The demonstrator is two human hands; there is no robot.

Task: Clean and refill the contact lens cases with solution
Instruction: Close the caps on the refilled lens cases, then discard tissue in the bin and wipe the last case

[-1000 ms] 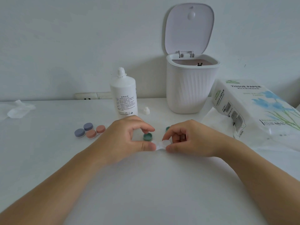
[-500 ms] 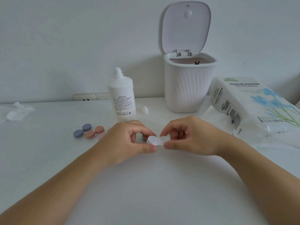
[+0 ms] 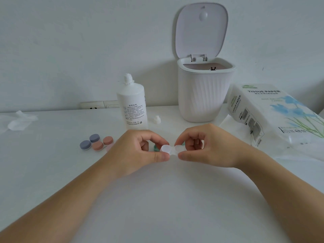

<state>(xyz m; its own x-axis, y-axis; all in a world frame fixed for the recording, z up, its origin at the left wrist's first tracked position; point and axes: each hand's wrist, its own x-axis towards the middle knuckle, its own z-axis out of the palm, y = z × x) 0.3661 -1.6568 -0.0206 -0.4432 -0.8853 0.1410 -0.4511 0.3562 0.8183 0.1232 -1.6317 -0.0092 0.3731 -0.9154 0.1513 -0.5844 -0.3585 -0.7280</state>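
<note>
The clear lens case (image 3: 169, 150), a translucent white two-well piece without its caps, was held just above the white table (image 3: 157, 199) between both hands. The left hand (image 3: 138, 151) pinched its left well between thumb and curled forefinger, and the right hand (image 3: 206, 148) pinched the right well the same way, the remaining fingers of each hand folded in toward the palm. Both forearms reached in from the near corners of the view.

A green cap (image 3: 155, 148) showed behind the case, in the gap below the left forefinger (mostly hidden by the fingers, so its exact position on the table could not be told). To the left of the left hand lay two capped cases side by side: a blue-grey case (image 3: 89, 142) and a pink case (image 3: 102, 143), close enough that they looked to be touching.

Behind the hands stood the solution bottle (image 3: 132, 106), upright with its nozzle uncovered, and its small white cap (image 3: 156, 119) sat on the table just to the right of it. Further right stood a ribbed white bin (image 3: 203, 92) against the wall, its lid tipped up and open. A pack of tissue paper (image 3: 273, 118) lay at the right edge, and a crumpled tissue (image 3: 19, 121) lay well apart at the far left.
</note>
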